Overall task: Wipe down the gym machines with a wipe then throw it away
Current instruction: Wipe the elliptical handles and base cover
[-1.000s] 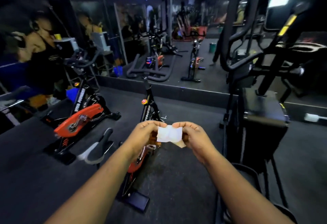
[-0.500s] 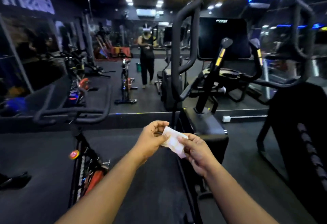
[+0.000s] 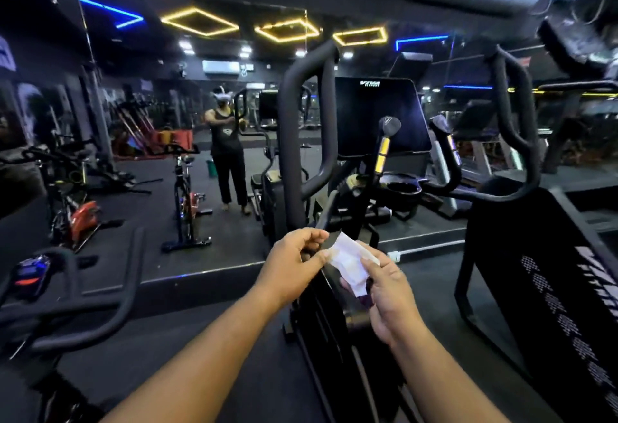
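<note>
Still prepping, no wiping yet. Wipe (image 3: 351, 263) pinched between left hand (image 3: 294, 265) and right hand (image 3: 389, 292), fingers clamped on its edges, right in front of the black machine (image 3: 311, 141). Probably needs unfolding next, then onto that handle.

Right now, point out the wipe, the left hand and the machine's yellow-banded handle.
wipe (image 3: 347, 263): head view, middle of the white sheet.
left hand (image 3: 292, 267): head view, back of the hand.
yellow-banded handle (image 3: 382, 150): head view, on the yellow band.
</note>
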`<action>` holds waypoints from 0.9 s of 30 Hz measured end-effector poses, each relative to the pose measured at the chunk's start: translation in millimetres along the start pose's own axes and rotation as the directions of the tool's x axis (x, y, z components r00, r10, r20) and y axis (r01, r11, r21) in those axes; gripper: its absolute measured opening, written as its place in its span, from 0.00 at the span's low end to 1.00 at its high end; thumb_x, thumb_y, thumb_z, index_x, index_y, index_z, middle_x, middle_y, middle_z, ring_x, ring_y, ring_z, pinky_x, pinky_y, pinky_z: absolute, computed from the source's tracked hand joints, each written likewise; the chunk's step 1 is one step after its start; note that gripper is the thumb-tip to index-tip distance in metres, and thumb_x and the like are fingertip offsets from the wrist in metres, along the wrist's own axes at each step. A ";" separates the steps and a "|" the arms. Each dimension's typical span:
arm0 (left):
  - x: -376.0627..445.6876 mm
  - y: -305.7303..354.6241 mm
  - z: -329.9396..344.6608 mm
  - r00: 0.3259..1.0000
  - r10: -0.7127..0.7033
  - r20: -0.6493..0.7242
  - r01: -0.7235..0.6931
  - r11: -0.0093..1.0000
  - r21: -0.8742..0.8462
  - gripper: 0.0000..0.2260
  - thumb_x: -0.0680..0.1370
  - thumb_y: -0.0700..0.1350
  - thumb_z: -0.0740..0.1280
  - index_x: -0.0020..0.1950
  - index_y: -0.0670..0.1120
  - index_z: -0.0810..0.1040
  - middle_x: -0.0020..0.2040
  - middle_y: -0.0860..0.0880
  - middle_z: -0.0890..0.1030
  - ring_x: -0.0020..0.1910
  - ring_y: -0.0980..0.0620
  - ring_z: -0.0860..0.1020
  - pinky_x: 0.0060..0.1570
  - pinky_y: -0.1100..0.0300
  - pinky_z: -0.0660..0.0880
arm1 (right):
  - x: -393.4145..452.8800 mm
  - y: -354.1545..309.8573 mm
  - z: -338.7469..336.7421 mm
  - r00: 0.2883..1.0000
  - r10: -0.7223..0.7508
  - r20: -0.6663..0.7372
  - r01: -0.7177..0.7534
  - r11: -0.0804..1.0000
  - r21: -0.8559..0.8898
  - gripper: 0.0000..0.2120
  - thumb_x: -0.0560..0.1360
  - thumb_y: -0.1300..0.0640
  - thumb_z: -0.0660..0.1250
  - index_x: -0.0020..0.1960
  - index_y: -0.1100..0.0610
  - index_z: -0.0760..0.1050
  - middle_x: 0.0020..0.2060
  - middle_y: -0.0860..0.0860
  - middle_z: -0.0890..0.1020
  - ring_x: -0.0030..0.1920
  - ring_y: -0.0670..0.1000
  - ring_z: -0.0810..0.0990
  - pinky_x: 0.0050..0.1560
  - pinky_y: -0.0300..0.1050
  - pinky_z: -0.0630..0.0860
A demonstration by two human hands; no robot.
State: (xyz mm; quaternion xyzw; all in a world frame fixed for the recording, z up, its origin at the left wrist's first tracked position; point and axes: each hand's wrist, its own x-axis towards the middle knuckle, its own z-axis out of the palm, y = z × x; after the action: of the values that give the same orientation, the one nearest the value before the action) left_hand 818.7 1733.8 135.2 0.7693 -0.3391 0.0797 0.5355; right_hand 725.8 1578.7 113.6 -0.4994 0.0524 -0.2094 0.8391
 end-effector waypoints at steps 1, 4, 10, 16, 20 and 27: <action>16.9 0.4 2.7 0.999 0.043 0.013 -0.043 0.997 0.057 0.12 0.77 0.48 0.73 0.60 0.55 0.82 0.56 0.57 0.83 0.56 0.61 0.80 0.59 0.58 0.79 | 17.1 -6.1 -0.7 0.999 -0.040 0.000 0.040 0.999 0.010 0.12 0.83 0.63 0.60 0.61 0.60 0.79 0.52 0.60 0.86 0.46 0.53 0.86 0.40 0.44 0.82; 53.9 6.6 18.1 0.987 0.156 0.046 -0.162 0.955 0.249 0.15 0.79 0.48 0.71 0.65 0.53 0.79 0.61 0.58 0.79 0.61 0.61 0.76 0.63 0.58 0.75 | 60.3 -19.5 -10.4 0.989 -0.145 -0.037 0.145 0.989 -0.004 0.12 0.83 0.63 0.60 0.62 0.62 0.79 0.54 0.61 0.85 0.51 0.56 0.85 0.47 0.45 0.82; 142.1 2.0 62.8 0.893 0.397 0.213 -0.420 0.563 0.711 0.26 0.80 0.52 0.66 0.78 0.51 0.67 0.80 0.50 0.63 0.81 0.51 0.57 0.80 0.47 0.53 | 154.7 -52.5 -41.2 0.959 -0.278 -0.060 0.274 0.959 -0.066 0.10 0.81 0.63 0.64 0.58 0.55 0.82 0.54 0.58 0.86 0.55 0.56 0.85 0.61 0.54 0.77; 254.9 18.5 70.0 0.808 0.536 0.246 -0.350 0.102 0.931 0.32 0.77 0.56 0.68 0.79 0.46 0.68 0.82 0.43 0.58 0.82 0.44 0.54 0.76 0.33 0.57 | 277.7 -100.8 -64.5 0.777 -0.626 0.059 0.587 0.688 -0.428 0.18 0.82 0.65 0.62 0.65 0.49 0.80 0.66 0.47 0.80 0.68 0.45 0.76 0.73 0.50 0.70; 291.9 23.2 57.5 0.843 0.476 0.249 -0.238 -0.085 0.968 0.33 0.80 0.59 0.61 0.82 0.46 0.59 0.83 0.43 0.50 0.82 0.46 0.45 0.77 0.32 0.43 | 343.6 -121.4 -64.8 0.531 -0.803 0.272 0.696 0.230 -0.680 0.23 0.81 0.70 0.59 0.72 0.55 0.74 0.74 0.53 0.72 0.76 0.48 0.67 0.76 0.42 0.63; 292.4 11.3 53.9 0.781 0.624 -0.017 -0.138 0.199 0.970 0.37 0.77 0.58 0.60 0.82 0.43 0.58 0.84 0.43 0.50 0.83 0.45 0.47 0.79 0.36 0.50 | 400.6 -58.9 -78.5 0.670 -0.555 0.493 0.460 -0.210 -0.863 0.38 0.81 0.52 0.61 0.83 0.56 0.42 0.82 0.52 0.38 0.81 0.56 0.37 0.77 0.67 0.54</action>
State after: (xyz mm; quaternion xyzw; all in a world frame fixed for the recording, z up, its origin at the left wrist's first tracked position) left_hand 1020.3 1556.7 263.7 0.7799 -0.2907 0.5542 0.0045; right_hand 1048.1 1328.5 173.9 -0.8846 0.0000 -0.4537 0.1080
